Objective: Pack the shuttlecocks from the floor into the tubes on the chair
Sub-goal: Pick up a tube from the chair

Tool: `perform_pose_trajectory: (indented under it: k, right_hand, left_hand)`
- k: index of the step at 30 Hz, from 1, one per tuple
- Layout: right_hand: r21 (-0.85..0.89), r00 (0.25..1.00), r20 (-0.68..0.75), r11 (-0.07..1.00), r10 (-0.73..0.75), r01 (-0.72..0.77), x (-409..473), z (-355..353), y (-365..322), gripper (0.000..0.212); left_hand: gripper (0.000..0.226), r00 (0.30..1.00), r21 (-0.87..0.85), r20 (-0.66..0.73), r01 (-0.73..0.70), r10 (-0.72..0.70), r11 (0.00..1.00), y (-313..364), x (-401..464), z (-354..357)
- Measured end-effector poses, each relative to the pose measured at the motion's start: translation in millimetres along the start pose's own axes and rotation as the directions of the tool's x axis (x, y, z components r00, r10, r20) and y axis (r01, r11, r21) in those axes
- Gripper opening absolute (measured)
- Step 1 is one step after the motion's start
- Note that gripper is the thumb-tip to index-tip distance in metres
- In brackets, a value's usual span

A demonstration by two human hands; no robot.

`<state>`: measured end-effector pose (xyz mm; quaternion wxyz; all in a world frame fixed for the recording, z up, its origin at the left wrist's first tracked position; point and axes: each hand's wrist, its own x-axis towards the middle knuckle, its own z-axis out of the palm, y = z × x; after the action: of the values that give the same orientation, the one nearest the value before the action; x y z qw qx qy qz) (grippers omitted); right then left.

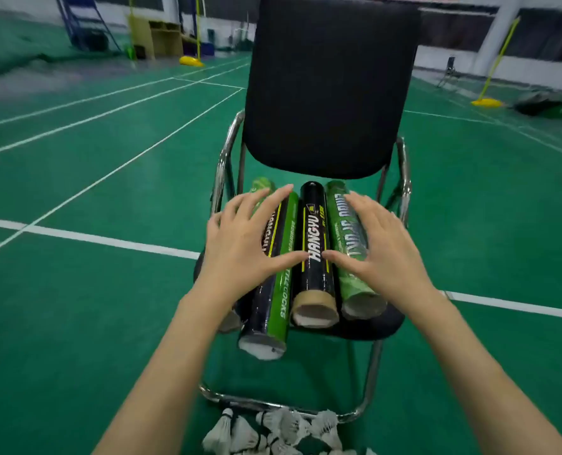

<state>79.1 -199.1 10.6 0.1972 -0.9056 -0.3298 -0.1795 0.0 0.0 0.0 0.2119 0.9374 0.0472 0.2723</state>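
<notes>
My left hand (240, 244) and right hand (378, 247) spread wide over tubes (315, 244), holding nothing. Shuttlecocks (273, 431) below my fingers. Next, I think: pick tube.

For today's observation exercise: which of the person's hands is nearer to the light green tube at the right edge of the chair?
Right. The right hand lies over the light green tube; the left hand sits across the chair over the left-side tubes.

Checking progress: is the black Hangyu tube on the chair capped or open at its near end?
Open. The black Hangyu tube shows a bare cardboard rim with no cap; whether it holds shuttlecocks, cannot tell.
</notes>
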Motion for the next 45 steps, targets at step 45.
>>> perform_pose_trajectory:
  k: [45]
  right_hand:
    - [0.178, 0.957, -0.265, 0.981, 0.118, -0.072, -89.0, 79.9, 39.0, 0.055]
  left_hand:
    - [0.075, 0.96, 0.099, -0.085, -0.26, 0.268, 0.961, -4.1, -108.8, 34.7]
